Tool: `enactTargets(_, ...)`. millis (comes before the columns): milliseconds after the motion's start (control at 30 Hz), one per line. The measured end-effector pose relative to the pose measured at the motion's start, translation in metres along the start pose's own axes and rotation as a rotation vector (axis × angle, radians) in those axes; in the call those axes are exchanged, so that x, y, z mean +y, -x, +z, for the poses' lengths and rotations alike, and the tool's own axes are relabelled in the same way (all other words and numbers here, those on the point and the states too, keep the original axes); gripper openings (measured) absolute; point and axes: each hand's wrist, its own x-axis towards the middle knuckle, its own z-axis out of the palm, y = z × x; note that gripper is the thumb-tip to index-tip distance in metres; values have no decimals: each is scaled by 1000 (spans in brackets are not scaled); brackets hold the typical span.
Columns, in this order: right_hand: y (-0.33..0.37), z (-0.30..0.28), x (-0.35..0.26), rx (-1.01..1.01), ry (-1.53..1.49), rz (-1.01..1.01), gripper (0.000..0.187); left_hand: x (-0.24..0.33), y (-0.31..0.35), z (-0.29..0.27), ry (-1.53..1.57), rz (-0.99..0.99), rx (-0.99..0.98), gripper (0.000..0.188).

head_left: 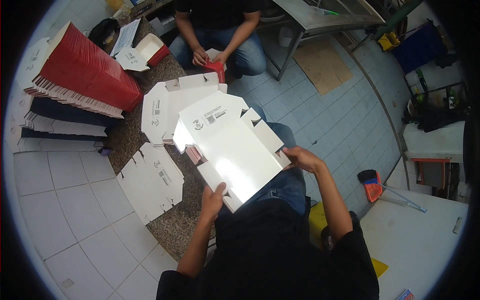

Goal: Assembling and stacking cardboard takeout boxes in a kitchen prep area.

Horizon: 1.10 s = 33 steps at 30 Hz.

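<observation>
A flat white cardboard box blank (239,150) with slotted flaps and dark print lies tilted over my lap. My left hand (213,201) is closed on its near left edge, thumb on top. At the right edge my right hand (303,160) grips a flap, its fingers partly hidden beneath the sheet. Under and beyond the held blank, more white box blanks (156,114) rest on the speckled stone counter (181,233). Another loose blank (152,183) lies to the left of my left hand.
Tall nested stacks of red cartons (90,70) and dark blue cartons (70,112) stand at the left. Beyond them sits an open red-and-white box (159,52). Opposite me, a seated person's hands (212,59) hold a red box. A metal table (330,17) and an orange dustpan (372,190) are rightward.
</observation>
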Motion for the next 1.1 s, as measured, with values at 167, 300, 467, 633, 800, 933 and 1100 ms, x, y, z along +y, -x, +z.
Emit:
enactTargets(167,-13,-6,23,-207,-198,0,38,1,-15,-12,121,-179,-11,38)
enactTargets(300,-10,-1,33,-314,-277,13,44,-6,-18,-17,153,-218,-76,47)
enactTargets(467,1,21,18,-228,-286,6,42,-5,-18,-16,309,-283,-68,53)
enactTargets(633,10,37,6,-118,-64,-37,43,0,-20,-17,266,-293,-46,50)
enactTargets(800,4,48,31,52,195,-152,40,-2,-25,-26,239,-232,-74,49)
enactTargets(933,1,56,35,88,319,-139,38,-9,-29,-39,291,-293,-160,51)
enactTargets(1100,8,60,40,75,117,-194,36,-9,-28,-36,274,-295,-159,51)
